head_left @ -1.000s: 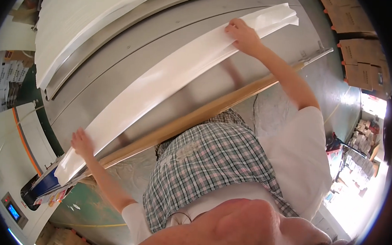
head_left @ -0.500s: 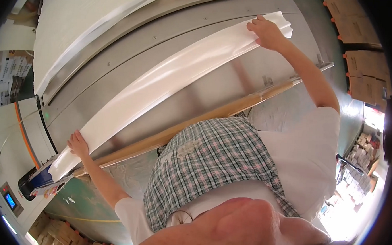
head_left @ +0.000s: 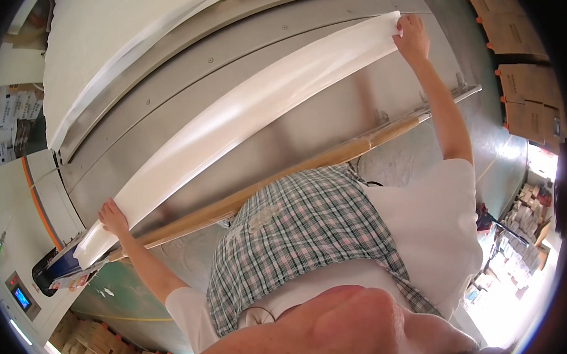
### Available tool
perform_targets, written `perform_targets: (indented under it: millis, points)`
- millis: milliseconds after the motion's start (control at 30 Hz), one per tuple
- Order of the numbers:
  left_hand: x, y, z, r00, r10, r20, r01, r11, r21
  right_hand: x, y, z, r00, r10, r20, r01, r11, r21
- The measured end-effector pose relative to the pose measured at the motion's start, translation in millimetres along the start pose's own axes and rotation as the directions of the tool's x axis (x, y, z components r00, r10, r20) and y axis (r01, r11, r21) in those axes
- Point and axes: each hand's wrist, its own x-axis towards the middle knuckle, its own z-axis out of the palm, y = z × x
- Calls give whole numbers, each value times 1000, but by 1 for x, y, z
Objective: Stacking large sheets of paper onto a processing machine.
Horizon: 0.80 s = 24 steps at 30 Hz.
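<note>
Much of the lower picture is taken up by the person's own chin and the checked apron (head_left: 312,242), which hide the front edge of the machine and the floor beneath. The lower end of the long white sheet (head_left: 248,117) curls out of sight near a dark blue part of the machine, and how it ends there is hard to make out.

The sheet lies stretched across the slanted metal bed (head_left: 337,125), running from lower left to upper right, above a wooden bar (head_left: 283,177). The left hand (head_left: 113,217) rests at the sheet's lower left edge, fingers curled onto it. The right hand (head_left: 411,39) grips the upper right corner, fingers pressed together around the edge. Both arms are spread wide apart. Cardboard boxes (head_left: 525,93) stand at the right.
</note>
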Motion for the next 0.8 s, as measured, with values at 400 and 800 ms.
perform_targets:
  millis: [400,800]
  points:
    - [-6,4,-9,1000,29,-2,-28,999,14,-61,-22,-8,986,-165,-34,165,904,393]
    - [-5,4,-5,1000,14,2,-14,1000,10,-47,41,58,997,-72,20,74,984,-164]
